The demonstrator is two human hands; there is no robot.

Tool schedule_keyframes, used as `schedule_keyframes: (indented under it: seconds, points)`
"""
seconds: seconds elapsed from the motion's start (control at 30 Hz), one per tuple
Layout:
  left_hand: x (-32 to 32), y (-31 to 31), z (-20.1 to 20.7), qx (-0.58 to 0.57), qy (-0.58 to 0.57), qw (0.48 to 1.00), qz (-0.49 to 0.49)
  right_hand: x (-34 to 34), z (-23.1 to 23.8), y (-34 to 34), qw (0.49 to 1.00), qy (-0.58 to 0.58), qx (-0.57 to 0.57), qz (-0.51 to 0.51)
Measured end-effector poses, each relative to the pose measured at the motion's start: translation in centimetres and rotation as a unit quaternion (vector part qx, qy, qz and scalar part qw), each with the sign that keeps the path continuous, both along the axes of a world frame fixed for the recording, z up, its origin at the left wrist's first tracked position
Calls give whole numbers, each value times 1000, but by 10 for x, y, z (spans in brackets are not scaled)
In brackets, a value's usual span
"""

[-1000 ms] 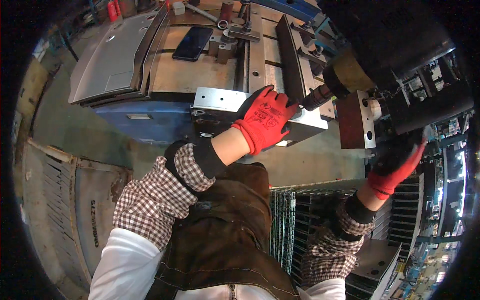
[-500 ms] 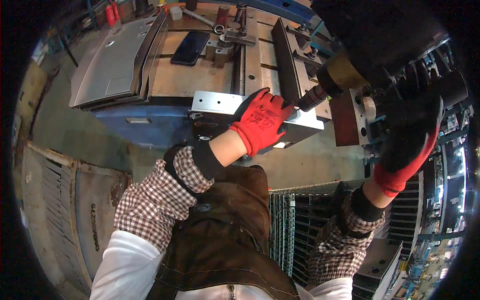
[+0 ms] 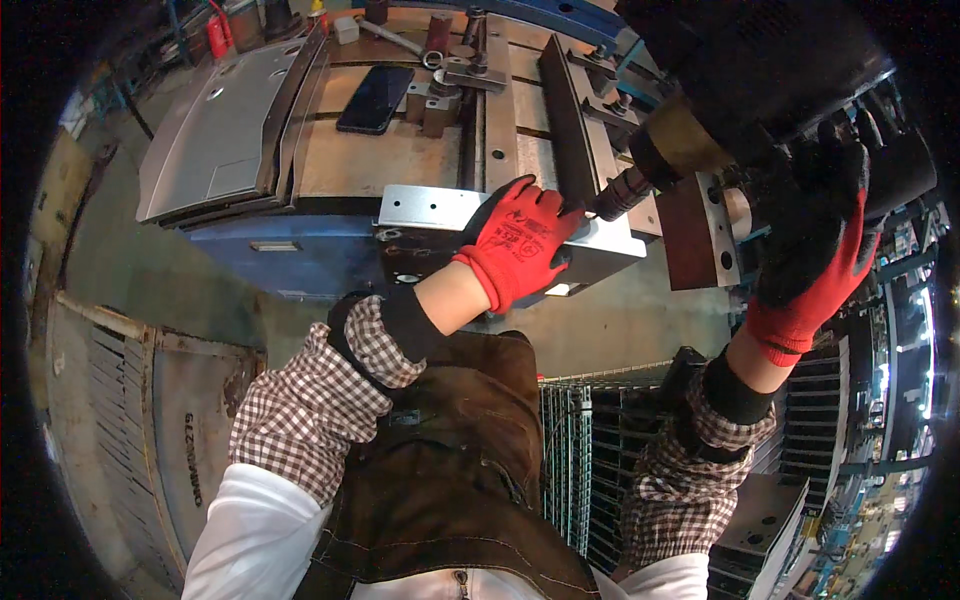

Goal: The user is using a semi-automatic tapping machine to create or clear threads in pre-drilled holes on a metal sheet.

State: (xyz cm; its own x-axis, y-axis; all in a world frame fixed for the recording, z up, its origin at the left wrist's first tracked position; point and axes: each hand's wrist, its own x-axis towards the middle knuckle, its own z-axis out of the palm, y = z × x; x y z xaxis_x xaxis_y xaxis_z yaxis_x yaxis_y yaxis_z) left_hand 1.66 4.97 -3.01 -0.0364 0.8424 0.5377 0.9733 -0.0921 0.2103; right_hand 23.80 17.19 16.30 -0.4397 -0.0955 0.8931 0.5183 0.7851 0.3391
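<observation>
My left hand (image 3: 520,240), in a red glove with black fingers, grips the top of a bent sheet-metal part (image 3: 425,206) at the near edge of the worktable. The part has a pale top face with small holes and a front side that drops down. Just right of these fingers, a drill chuck (image 3: 626,192) on a black drilling machine (image 3: 760,70) points down at the pale face; the tip meets it close to my hand. My right hand (image 3: 815,260), gloved alike, is raised against the machine's dark right side, fingers stretched upward. The black fingertips partly blend into it.
A slotted worktable (image 3: 390,160) carries a phone (image 3: 376,99), clamps (image 3: 474,74), a wrench (image 3: 395,38) and a long metal rail (image 3: 575,120). Stacked sheet plates (image 3: 225,120) lie at left. A red-sided block (image 3: 697,235) stands right of the chuck; wire racking (image 3: 600,450) is below.
My right hand has turned slightly and shifted a little left and up beside the machine. My left hand keeps its grip on the sheet-metal part. The view has shifted slightly.
</observation>
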Motion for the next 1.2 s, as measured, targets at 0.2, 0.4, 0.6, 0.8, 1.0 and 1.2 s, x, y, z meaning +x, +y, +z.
schedule_keyframes:
  seconds: [0.2, 0.4, 0.6, 0.8, 1.0, 1.2]
  points:
    - [0, 0, 0, -5, 5, 1000, 3, -10, -5, -4, 996, 44, -71, 43]
    - [0, 1, -2, -3, 6, 1000, 2, -15, 0, -11, 991, 55, -96, 76]
    - [0, 0, 0, -4, -3, 1000, -4, -11, 10, -2, 997, 49, -54, 35]
    - [-1, -1, 0, -11, -2, 1000, 2, -14, 25, -6, 1000, 13, 24, -15]
    - [0, 1, -3, -10, -1, 1000, -10, -30, 38, -8, 897, 102, -314, 295]
    - [-5, -3, -12, -4, 1, 1000, 5, -34, 51, -6, 855, 112, -409, 298]
